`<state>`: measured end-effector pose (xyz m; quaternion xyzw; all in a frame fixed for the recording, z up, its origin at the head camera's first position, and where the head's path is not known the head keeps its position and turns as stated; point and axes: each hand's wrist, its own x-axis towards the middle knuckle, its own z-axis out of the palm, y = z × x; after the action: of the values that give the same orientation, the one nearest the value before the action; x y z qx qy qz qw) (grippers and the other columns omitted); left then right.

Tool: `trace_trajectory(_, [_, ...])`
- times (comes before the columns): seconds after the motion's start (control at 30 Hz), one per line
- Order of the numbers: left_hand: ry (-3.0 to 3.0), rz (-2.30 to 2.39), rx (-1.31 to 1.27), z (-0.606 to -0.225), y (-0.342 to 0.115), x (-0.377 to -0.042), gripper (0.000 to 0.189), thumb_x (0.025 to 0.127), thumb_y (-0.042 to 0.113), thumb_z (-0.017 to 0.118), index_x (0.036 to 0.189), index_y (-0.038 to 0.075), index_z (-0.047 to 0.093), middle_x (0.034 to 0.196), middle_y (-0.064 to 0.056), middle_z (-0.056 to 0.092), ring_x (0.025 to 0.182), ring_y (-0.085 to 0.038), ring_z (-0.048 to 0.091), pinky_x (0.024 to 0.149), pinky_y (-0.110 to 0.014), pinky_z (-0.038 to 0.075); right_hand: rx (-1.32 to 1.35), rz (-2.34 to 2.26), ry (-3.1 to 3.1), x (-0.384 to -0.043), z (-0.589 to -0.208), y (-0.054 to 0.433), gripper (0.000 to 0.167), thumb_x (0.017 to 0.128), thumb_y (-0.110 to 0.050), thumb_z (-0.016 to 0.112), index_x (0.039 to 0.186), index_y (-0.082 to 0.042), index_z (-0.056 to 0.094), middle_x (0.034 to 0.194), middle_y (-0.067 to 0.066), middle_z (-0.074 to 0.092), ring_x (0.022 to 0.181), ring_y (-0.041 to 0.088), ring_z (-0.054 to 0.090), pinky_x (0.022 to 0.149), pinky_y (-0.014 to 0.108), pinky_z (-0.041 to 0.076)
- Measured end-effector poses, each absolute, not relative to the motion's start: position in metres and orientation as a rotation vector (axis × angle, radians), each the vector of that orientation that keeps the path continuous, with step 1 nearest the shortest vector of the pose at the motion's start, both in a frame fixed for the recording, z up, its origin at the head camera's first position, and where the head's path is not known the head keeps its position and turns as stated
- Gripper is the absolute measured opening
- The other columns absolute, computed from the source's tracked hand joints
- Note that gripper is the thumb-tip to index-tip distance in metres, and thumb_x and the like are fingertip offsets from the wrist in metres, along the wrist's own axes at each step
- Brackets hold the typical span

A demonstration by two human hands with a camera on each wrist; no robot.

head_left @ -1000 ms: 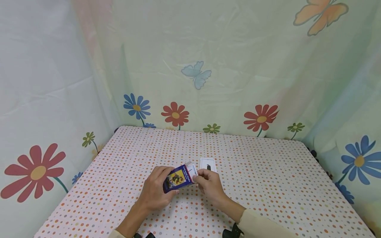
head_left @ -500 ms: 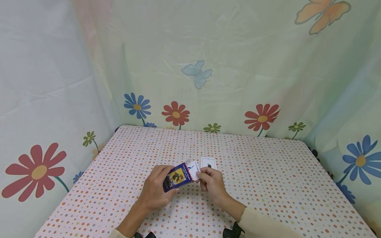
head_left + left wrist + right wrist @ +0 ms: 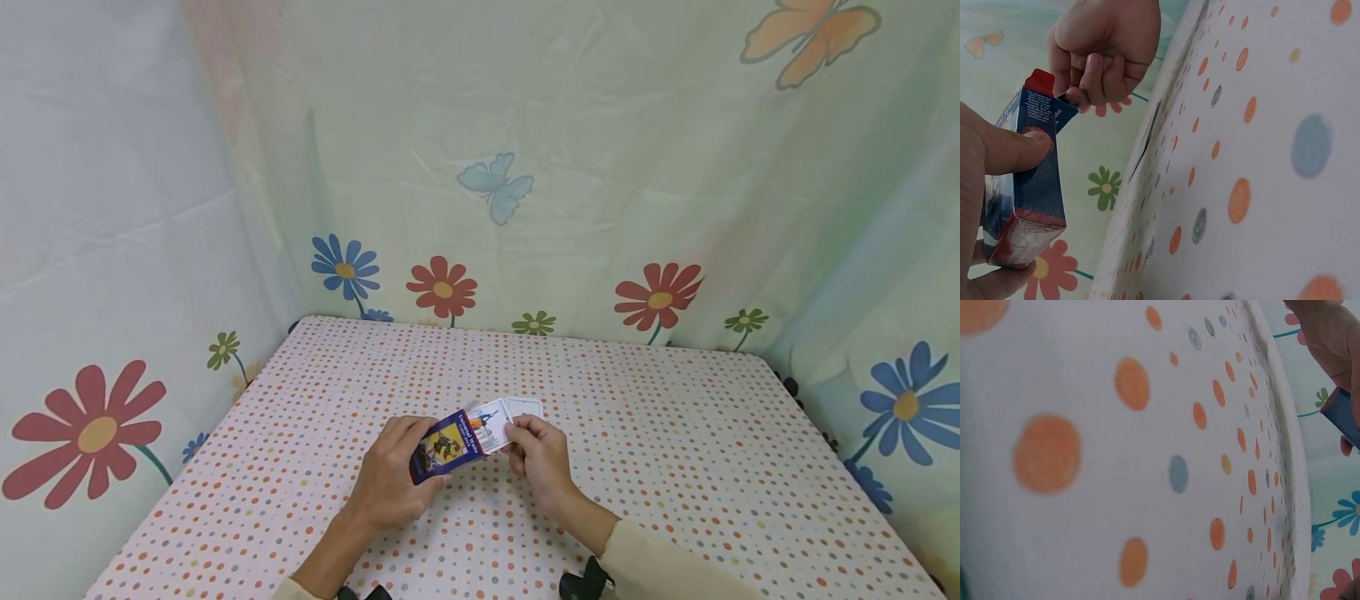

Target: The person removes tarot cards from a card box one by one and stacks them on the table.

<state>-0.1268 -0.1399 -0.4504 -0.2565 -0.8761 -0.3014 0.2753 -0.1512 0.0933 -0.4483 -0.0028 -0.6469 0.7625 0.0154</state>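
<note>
My left hand (image 3: 392, 477) grips a dark blue tarot card box (image 3: 447, 450), with a yellow picture on its front, fingers behind and thumb along the lower edge. From the box's right end, beside a red flap (image 3: 1040, 81) visible in the left wrist view, a white-bordered picture card (image 3: 489, 425) sticks partly out. Thumb and fingers of my right hand (image 3: 545, 462) pinch that card's outer edge. Just beyond lies another card (image 3: 527, 407) on the table, partly hidden by the pulled card and the hand. The right wrist view catches only the box's end (image 3: 1342, 415).
A polka-dot cloth (image 3: 660, 467) covers the table. Behind it and at both sides hang curtains (image 3: 577, 208) printed with flowers and butterflies. Black wrist straps (image 3: 587, 581) show at the lower edge.
My right hand has drawn the card farther out of the box, moving slightly right, so more of its picture shows. It now covers more of the card on the table. The left hand stays put.
</note>
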Motion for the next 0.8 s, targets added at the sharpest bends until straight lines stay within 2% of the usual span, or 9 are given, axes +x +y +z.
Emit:
trace_trajectory(0.2, [-2.351,-0.815,-0.694,-0.451,-0.14,-0.127,0.073,0.067,0.028,0.094,0.131,0.008,0.063,0.122,-0.003,0.061,0.106,-0.012,0.055,0.082,-0.032,0.054,-0.067,2.346,-1.993,-0.155,-0.453,0.096,0.015,0.1,-0.004,0.053,0.103,0.009,0.059,0.074,0.016,0.06,0.048,0.009,0.041,0.045,0.019,0.031])
trace_trajectory(0.6, [-2.362,-0.809,-0.688,-0.452,-0.14,-0.128,0.073,0.067,0.029,0.094,0.131,0.009,0.063,0.122,-0.002,0.061,0.106,-0.012,0.055,0.083,-0.032,0.054,-0.126,2.23,-2.047,-0.163,-0.458,0.102,0.017,0.102,-0.007,0.052,0.108,0.008,0.06,0.074,0.012,0.06,0.052,0.01,0.042,0.046,0.02,0.033])
trace_trajectory(0.8, [-2.373,-0.804,-0.684,-0.452,-0.14,-0.127,0.073,0.067,0.029,0.094,0.13,0.01,0.063,0.121,-0.001,0.061,0.105,-0.011,0.055,0.082,-0.031,0.054,-0.19,2.141,-2.105,-0.17,-0.462,0.107,0.02,0.105,-0.01,0.054,0.117,0.003,0.063,0.083,0.01,0.062,0.064,0.015,0.053,0.049,0.019,0.038])
